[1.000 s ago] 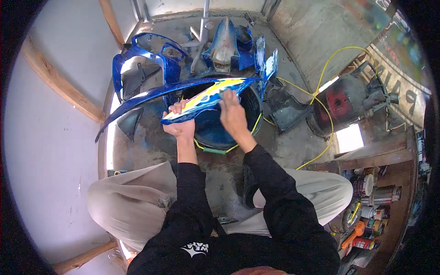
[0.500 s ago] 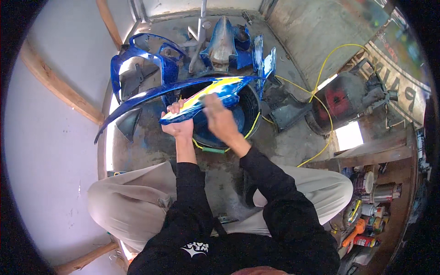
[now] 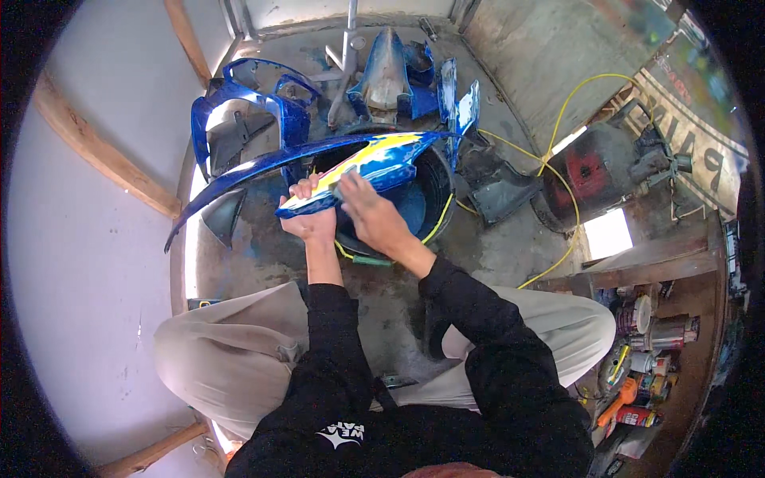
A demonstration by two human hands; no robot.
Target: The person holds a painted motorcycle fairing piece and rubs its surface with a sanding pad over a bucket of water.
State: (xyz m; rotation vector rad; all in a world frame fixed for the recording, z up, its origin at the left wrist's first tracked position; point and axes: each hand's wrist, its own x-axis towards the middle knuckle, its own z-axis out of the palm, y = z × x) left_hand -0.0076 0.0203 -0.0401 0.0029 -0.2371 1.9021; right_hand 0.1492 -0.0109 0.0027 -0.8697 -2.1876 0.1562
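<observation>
A long, curved blue motorcycle body panel (image 3: 381,169) with a yellow and white stripe lies across the black tub (image 3: 449,182). My left hand (image 3: 309,219) is closed round its lower end, thumb and fingers on either side. Pressed to the panel's face, my right hand (image 3: 371,215) is slightly smeared by motion; a small grey pad, perhaps sandpaper, shows at its fingertips, mostly covered by the hand. Dark liquid seems to stand inside the tub, partly hidden by panel and hands.
Other blue body panels (image 3: 293,115) lie on the concrete floor beyond the tub. To the right are a dark tank (image 3: 586,171) and a yellow hose (image 3: 575,209). Cans and an orange-handled tool (image 3: 617,401) fill a shelf at lower right. A pale wall (image 3: 88,263) borders the left.
My right hand has slid down and left along the panel, nearer to my left hand. The panel and my left hand have hardly moved.
</observation>
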